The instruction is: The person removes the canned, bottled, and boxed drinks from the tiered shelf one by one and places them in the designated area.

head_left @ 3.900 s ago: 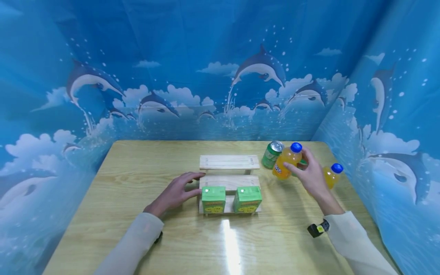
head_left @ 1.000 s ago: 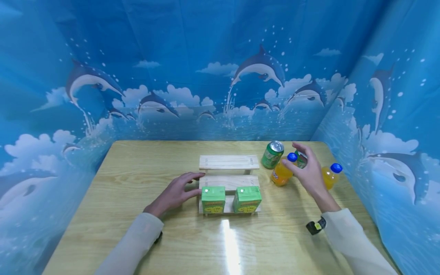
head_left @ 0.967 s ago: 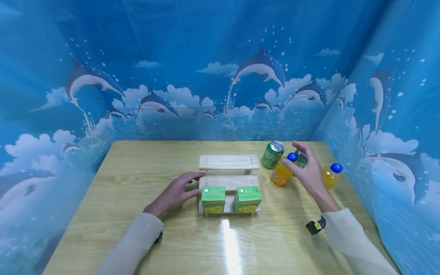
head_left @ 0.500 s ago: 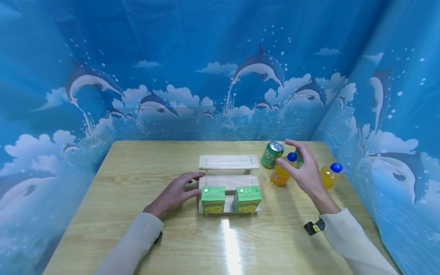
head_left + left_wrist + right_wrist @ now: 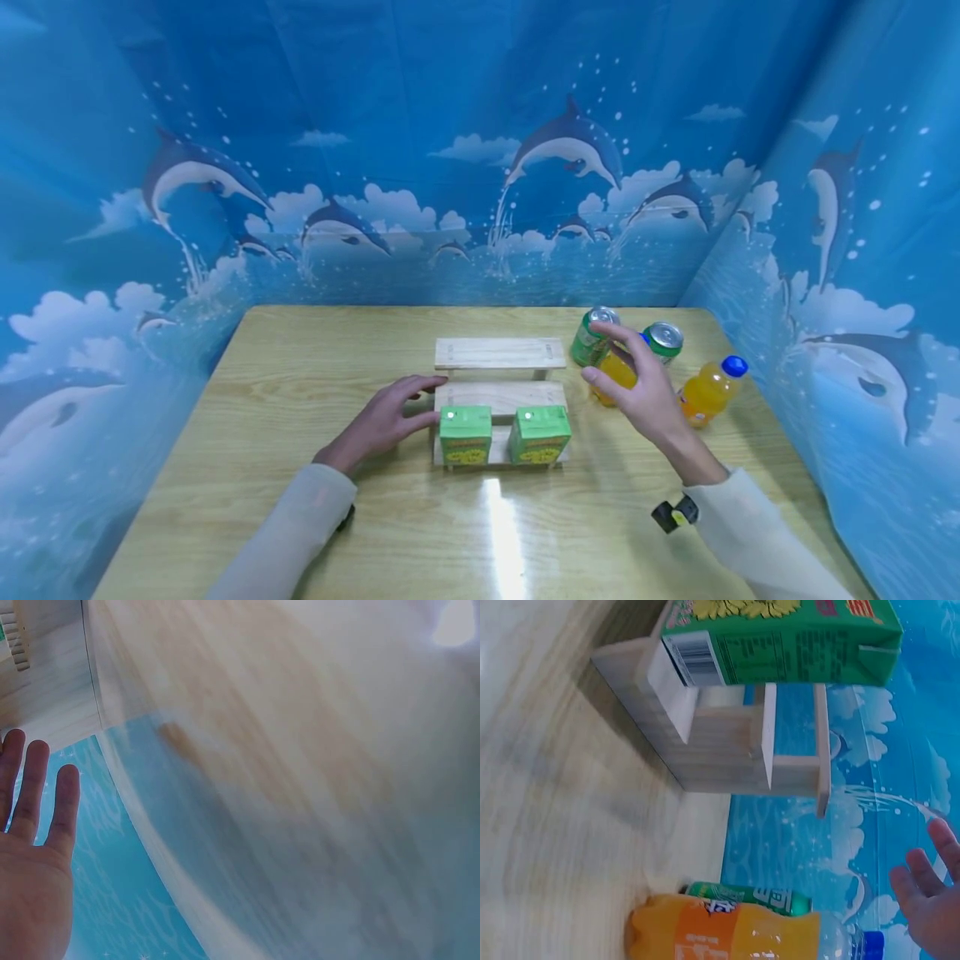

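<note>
Plainly, the right hand (image 5: 647,393) is the nearer one to the clear plastic bottle of orange drink with a blue cap (image 5: 757,930), which stands upright on the pale wood-grain worktop (image 5: 322,346). The head view shows its body in the gap between thumb and forefinger, just beyond the thumb, so its vertical long axis seems the relation that matters most. Those fingers are spread wide and appear to grip nothing; the right wrist view shows some of them apart from the bottle, though the thumb is out of that frame. A green drink can with a silver top (image 5: 587,348) stands just behind. The left hand (image 5: 386,421) is well apart from the bottle, its fingers loosely extended beside the stepped pale-wood stand (image 5: 501,354); whether they touch it, I cannot tell.
</note>
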Available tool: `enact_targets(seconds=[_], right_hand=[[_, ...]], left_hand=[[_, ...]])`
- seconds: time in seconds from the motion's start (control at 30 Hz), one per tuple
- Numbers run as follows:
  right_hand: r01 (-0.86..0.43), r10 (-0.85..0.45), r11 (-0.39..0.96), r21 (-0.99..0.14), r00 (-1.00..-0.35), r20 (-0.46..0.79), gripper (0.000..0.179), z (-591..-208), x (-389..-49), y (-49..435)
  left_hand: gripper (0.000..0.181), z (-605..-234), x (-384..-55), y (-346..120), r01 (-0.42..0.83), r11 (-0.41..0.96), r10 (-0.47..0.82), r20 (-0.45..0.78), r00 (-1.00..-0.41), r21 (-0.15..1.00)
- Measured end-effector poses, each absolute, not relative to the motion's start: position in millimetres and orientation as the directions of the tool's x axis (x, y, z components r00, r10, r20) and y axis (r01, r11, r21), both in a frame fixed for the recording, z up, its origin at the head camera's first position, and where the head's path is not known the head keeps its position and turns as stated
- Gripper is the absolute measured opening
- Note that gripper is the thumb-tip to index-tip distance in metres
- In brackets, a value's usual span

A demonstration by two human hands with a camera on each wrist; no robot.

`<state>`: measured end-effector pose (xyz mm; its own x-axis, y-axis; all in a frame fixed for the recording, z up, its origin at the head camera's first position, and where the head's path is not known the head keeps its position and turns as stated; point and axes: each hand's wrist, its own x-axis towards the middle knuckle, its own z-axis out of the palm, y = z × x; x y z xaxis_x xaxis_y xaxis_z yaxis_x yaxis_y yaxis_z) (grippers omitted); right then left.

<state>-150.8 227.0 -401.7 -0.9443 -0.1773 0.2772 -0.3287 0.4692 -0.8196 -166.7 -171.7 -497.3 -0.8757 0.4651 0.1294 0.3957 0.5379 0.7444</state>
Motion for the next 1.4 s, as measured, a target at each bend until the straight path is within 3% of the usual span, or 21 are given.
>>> enact_targets(seconds=[0.97,1.4], right_hand=[[-0.372,-0.353,0.349,-0.86,-0.903,0.247,0.063,-451,-126,204],[-0.324,-0.355,0.416,-0.85,-0.918,0.176,0.068,-455,-117,199]], left_hand=[[0.058,-496,-166,-171,0.397,0.541,0.468,0.127,-0.875,0.742],[0.058,-497,-166,-172,0.405,0.539,0.467,0.138,-0.873,0.739]])
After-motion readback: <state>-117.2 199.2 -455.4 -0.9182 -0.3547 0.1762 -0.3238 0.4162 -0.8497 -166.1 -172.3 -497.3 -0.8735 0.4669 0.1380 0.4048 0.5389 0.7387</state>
